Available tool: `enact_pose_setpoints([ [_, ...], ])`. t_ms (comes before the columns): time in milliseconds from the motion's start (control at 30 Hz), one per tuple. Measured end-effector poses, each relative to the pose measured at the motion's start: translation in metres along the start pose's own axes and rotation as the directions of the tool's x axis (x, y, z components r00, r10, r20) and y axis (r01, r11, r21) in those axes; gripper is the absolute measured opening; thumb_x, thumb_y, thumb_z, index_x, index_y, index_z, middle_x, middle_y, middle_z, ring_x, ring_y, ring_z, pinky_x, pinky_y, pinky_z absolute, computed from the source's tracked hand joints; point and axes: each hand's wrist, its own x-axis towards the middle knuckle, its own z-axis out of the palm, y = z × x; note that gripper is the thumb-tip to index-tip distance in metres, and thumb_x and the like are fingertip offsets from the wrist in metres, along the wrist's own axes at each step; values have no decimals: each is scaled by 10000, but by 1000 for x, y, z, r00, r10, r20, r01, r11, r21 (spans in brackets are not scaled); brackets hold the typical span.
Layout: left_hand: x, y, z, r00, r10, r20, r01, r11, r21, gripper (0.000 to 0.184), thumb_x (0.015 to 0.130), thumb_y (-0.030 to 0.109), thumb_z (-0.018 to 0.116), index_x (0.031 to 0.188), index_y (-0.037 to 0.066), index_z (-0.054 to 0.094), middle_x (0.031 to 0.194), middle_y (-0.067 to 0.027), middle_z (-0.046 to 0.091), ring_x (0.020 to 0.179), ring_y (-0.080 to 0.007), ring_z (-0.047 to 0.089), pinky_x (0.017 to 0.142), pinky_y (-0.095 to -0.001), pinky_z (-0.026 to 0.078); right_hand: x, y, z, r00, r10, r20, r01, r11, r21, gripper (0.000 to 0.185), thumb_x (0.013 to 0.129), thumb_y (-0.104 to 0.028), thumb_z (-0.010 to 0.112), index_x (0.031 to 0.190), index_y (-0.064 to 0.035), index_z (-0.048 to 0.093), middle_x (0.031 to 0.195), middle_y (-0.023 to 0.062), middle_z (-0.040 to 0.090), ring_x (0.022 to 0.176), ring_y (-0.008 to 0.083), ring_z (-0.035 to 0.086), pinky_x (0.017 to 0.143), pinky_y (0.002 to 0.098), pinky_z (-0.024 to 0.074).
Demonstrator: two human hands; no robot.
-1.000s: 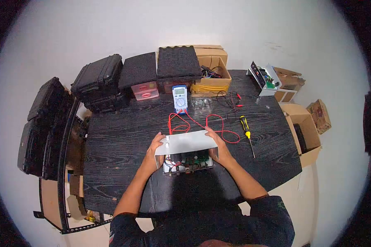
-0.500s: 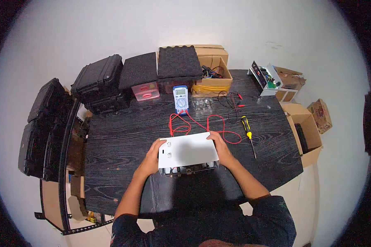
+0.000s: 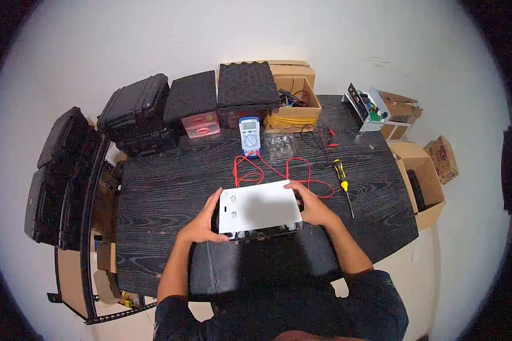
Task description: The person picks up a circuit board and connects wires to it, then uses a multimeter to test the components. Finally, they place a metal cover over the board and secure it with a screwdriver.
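Observation:
A white metal enclosure (image 3: pixel 287 219) is in front of me at the near part of the black table. Two silver fittings and a small dark slot show on the left of its white face; dark parts show along its near edge. Around its left side is my left hand (image 3: pixel 202 223), thumb at the near corner and fingers toward the far one. My right hand (image 3: pixel 314 206) grips the far right corner and right side. Beyond the enclosure, a blue-and-white multimeter (image 3: pixel 250 137) lies with red test leads (image 3: pixel 248 175) looping toward me.
A yellow-and-black screwdriver (image 3: pixel 342 177) lies to the right on the table (image 3: pixel 165 193). Black foam (image 3: pixel 246 85), a box of cables (image 3: pixel 293 111) and black cases (image 3: pixel 133 105) line the back. An open white device with circuit boards (image 3: pixel 371 111) stands at back right.
My left hand has shifted its hold, its thumb now down at the near left corner. My right hand has turned slightly at its corner. The enclosure is tilted a little differently.

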Motion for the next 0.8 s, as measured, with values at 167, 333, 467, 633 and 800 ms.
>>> enact_pose_setpoints([
  [167,2,13,1,999,-22,-25,25,994,105,1534,481,408,1005,1667,66,95,1673,-275,185,1572,-417,174,1274,-518,170,-6,-5,-21,967,-53,249,91,985,-145,1256,650,-58,892,1652,-152,140,1701,174,127,1585,338,165,1258,474,302],
  [333,2,14,0,1000,-3,-3,4,978,210,1573,430,427,1029,1663,67,122,1663,-280,177,1562,-442,184,1269,-536,198,-9,7,-28,932,-67,355,124,982,-142,1486,554,-200,940,1676,-129,-32,1726,241,-29,1608,352,53,1277,464,204],
  [467,2,18,1,1000,-18,17,14,970,241,1592,413,429,1038,1663,69,120,1669,-275,146,1559,-453,182,1266,-548,209,-10,-2,-22,947,-45,319,108,977,-182,1522,517,-256,966,1679,-126,-9,1722,263,-23,1607,369,54,1283,471,166],
  [633,4,26,3,998,-47,35,36,965,261,1610,408,441,1038,1661,57,103,1663,-278,144,1553,-466,185,1258,-562,233,-9,-3,-21,956,-13,293,80,973,-218,1502,489,-251,969,1683,-148,65,1720,269,9,1606,384,60,1279,491,181],
  [800,16,68,7,998,-56,24,32,821,570,1520,443,568,983,1626,5,213,1640,-311,191,1534,-502,214,1221,-659,231,-9,-6,-21,958,-7,287,71,975,-213,1473,481,-235,959,1682,-158,109,1716,279,33,1605,390,75,1276,496,192],
])
